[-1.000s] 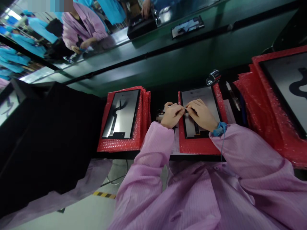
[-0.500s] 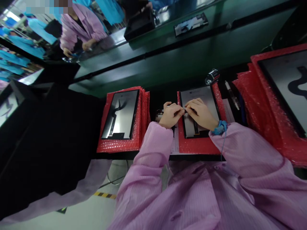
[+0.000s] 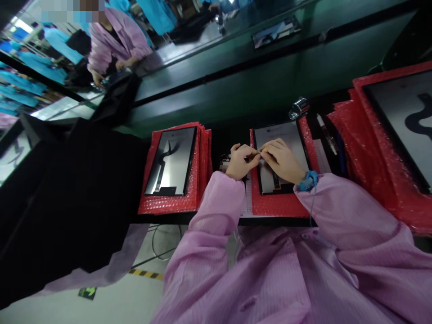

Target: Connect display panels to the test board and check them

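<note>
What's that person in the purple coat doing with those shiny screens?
A person at a workbench has both hands on a flat screen panel lying on a red bubble-wrap sheet. The left hand and right hand meet at the panel's left edge, pinching something too small to make out. Another panel sits on a red stack to the left.

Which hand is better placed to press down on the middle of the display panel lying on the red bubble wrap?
Right. The right hand already lies over the display panel; the left hand sits at its left edge, mostly off it.
</note>
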Demonstrator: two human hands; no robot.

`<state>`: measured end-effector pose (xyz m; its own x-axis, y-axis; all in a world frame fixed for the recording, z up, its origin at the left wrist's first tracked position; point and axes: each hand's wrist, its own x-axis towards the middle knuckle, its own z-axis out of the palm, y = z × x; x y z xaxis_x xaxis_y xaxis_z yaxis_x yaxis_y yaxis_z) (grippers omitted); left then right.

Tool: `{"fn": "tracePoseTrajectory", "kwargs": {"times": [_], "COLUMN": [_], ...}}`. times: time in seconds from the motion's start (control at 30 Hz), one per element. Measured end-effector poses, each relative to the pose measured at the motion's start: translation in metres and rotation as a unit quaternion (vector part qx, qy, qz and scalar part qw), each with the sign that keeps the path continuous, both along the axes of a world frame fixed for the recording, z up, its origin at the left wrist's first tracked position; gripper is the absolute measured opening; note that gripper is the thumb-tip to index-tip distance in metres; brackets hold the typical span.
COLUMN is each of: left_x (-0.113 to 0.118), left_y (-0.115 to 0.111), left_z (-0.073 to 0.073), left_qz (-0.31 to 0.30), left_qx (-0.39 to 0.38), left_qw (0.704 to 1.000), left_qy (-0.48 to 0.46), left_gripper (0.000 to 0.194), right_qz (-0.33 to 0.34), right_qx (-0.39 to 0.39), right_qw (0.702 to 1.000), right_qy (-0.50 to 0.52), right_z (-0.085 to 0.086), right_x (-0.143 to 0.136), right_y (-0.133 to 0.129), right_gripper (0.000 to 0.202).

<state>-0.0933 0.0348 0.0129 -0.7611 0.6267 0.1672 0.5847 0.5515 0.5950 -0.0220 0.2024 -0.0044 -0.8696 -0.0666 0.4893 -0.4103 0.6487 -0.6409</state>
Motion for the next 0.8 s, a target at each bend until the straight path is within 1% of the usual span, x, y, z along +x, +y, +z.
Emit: {"fn": "tracePoseTrajectory", "kwargs": {"times": [0.13,0.2,0.27,0.33,0.37,0.4,0.5,0.57,0.63,0.8], "left_x": [0.001,0.007,0.022,0.046,0.061,0.077,0.118,0.135,0.142,0.137], "left_y": [-0.001,-0.009,-0.023,-0.039,-0.046,-0.052,-0.059,-0.057,-0.054,-0.052], "left_z": [0.003,0.006,0.005,-0.003,-0.01,-0.018,-0.043,-0.052,-0.055,-0.051], "left_qz": [0.015,0.027,0.066,0.138,0.172,0.197,0.191,0.197,0.209,0.208], "left_qx": [-0.013,0.014,0.069,0.105,0.097,0.071,-0.025,-0.056,-0.063,-0.08], "left_qw": [0.999,0.995,0.985,0.967,0.958,0.952,0.957,0.955,0.952,0.956], "left_qy": [0.045,0.092,0.142,0.185,0.208,0.225,0.219,0.212,0.214,0.19], "left_gripper": [0.014,0.015,0.024,0.033,0.033,0.034,0.038,0.042,0.044,0.044], "right_qz": [-0.005,-0.006,-0.021,-0.047,-0.061,-0.073,-0.101,-0.11,-0.111,-0.116], "right_qx": [0.009,0.007,-0.003,-0.016,-0.019,-0.02,-0.022,-0.027,-0.029,-0.041], "right_qw": [1.0,1.0,1.0,0.999,0.998,0.997,0.994,0.993,0.993,0.992], "right_qy": [-0.012,-0.014,-0.009,0.0,0.005,0.01,0.022,0.019,0.013,0.011], "right_z": [-0.002,-0.001,0.001,0.002,0.003,0.003,0.002,0.001,0.0,0.001], "right_x": [0.0,0.0,0.002,0.003,0.003,0.003,0.002,0.001,0.001,0.003], "right_y": [-0.001,0.0,0.002,0.004,0.004,0.005,0.004,0.004,0.003,0.004], "right_gripper": [0.032,0.037,0.042,0.045,0.045,0.044,0.038,0.032,0.028,0.023]}}
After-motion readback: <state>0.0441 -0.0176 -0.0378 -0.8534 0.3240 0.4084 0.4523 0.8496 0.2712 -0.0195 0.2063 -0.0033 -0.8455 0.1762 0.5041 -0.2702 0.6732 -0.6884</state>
